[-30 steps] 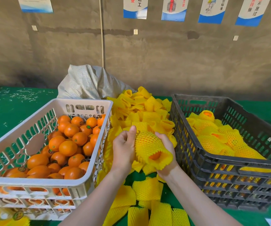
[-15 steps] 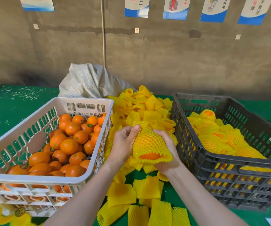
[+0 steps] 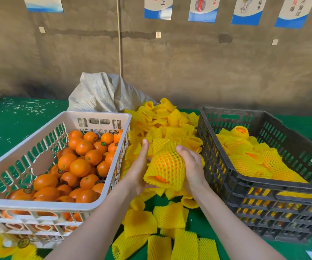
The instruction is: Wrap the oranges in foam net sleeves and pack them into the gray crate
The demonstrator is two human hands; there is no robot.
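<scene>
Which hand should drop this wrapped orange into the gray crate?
Probably the right. The right hand holds the orange on the side nearest the gray crate. The left hand grips its far side, next to the beige crate.

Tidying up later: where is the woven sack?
Head view, centre-left at the back: the woven sack lies behind the white crate and the sleeve pile.

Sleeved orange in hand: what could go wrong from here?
1. The foam net sleeve gapes at its near end, orange showing; the fruit may slip out before the gray crate.
2. Loose sleeves lie heaped under the left hand and right hand; one could snag and ride along.
</scene>
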